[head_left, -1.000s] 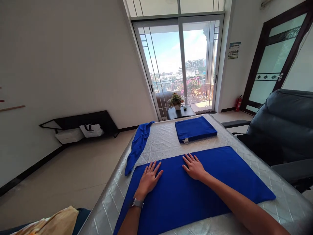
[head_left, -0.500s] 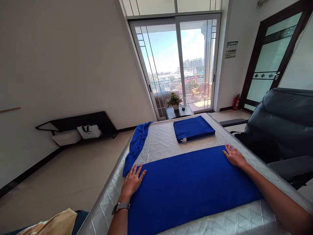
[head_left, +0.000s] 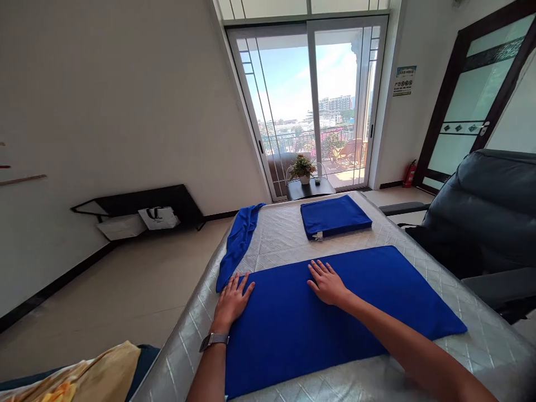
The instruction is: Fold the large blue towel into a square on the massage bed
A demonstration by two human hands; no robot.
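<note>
A blue cloth (head_left: 293, 329) lies flat in a wide rectangle across the quilted silver mattress (head_left: 276, 240). My left hand (head_left: 233, 301) rests with fingers spread on its far left corner, a watch on the wrist. On the cloth's upper middle lies my right hand (head_left: 329, 283), palm down and fingers apart. Beyond it sits a folded stack of blue cloth (head_left: 335, 215) with a white tag at its near edge. A crumpled blue cloth (head_left: 240, 240) runs along the mattress's left edge, close to my left fingertips.
A black armchair (head_left: 489, 206) stands at the right. Past the mattress, a potted plant (head_left: 302, 168) sits on a small chair before the sliding door. A black rack (head_left: 146, 206) with bags is by the left wall. Beige cloth (head_left: 104, 371) shows at the lower left.
My right hand has moved left from the cloth's far right corner to its upper middle. My left hand stays at the left corner. The view has shifted slightly.
</note>
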